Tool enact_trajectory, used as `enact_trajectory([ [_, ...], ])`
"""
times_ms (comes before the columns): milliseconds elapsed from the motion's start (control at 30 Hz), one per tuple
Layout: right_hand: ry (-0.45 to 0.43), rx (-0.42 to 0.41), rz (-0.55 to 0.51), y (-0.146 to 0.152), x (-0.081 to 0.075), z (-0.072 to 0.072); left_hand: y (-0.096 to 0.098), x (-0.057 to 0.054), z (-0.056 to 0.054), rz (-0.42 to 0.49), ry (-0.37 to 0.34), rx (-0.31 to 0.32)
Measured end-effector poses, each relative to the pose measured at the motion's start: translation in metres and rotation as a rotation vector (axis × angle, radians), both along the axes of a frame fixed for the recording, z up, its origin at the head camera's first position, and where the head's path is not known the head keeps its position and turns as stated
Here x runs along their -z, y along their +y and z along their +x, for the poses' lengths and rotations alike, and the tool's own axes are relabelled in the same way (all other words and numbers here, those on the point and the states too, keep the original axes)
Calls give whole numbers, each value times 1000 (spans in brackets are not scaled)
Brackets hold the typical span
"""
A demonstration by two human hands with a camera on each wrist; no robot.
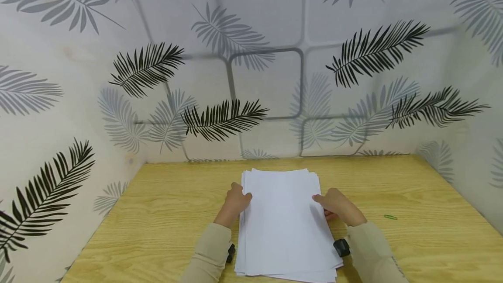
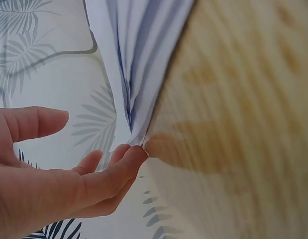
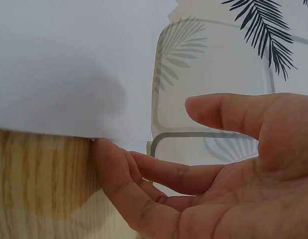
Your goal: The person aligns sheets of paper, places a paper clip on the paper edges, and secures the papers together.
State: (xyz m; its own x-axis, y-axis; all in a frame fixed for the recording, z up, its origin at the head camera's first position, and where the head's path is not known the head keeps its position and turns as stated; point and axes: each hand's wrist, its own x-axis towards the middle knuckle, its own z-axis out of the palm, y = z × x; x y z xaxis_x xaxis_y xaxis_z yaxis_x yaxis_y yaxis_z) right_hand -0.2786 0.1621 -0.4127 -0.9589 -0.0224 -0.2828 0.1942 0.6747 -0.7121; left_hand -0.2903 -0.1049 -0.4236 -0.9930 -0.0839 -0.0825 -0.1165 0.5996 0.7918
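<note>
A stack of white paper sheets [image 1: 287, 226] lies on the wooden table, its edges uneven and a few lower sheets sticking out at the sides and front. At its left edge is my left hand [image 1: 236, 200]; the left wrist view shows those fingertips touching the fanned sheet edges [image 2: 139, 55], thumb held apart. Along the opposite edge, my right hand [image 1: 339, 204] has its fingertips against the underside of the paper [image 3: 64, 59]. In the right wrist view that thumb is also raised away from the sheets. Neither hand pinches the paper.
A green paper clip [image 1: 391, 217] lies on the table [image 1: 165, 213] to the right of the stack. Behind and at both sides stands a leaf-patterned wall covering [image 1: 267, 82]. Small black devices [image 1: 341, 248] sit at both wrists.
</note>
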Motion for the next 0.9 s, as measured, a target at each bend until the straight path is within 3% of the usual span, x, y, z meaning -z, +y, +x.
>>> enact_trajectory([
  [300,-1,8,-1,-1,1,0,-1,-1,1,55,-4,35],
  [900,-3,-11,-2,2,6,-6,1,1,1,137,-16,17],
])
